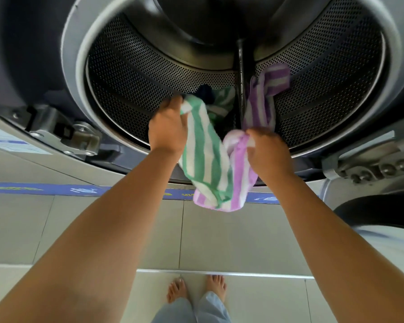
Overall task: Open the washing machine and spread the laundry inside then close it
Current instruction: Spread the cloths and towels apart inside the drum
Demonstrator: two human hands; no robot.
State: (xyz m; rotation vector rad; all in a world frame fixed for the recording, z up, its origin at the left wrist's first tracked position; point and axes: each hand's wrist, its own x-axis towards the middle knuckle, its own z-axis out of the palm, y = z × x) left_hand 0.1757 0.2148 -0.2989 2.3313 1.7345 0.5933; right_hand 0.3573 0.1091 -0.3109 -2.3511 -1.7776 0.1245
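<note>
The washing machine stands open, its perforated steel drum facing me. My left hand grips a green-and-white striped towel at the drum's front rim. My right hand grips a purple-and-white striped towel. That towel runs from the drum floor, over the rim, and hangs down in front of the machine. Both towels droop together below the opening. A dark garment and more green striped cloth lie deeper inside the drum.
The door hinge is bolted at the left of the opening and a latch bracket at the right. The open door's edge shows at the far right. Grey floor tiles and my bare feet are below.
</note>
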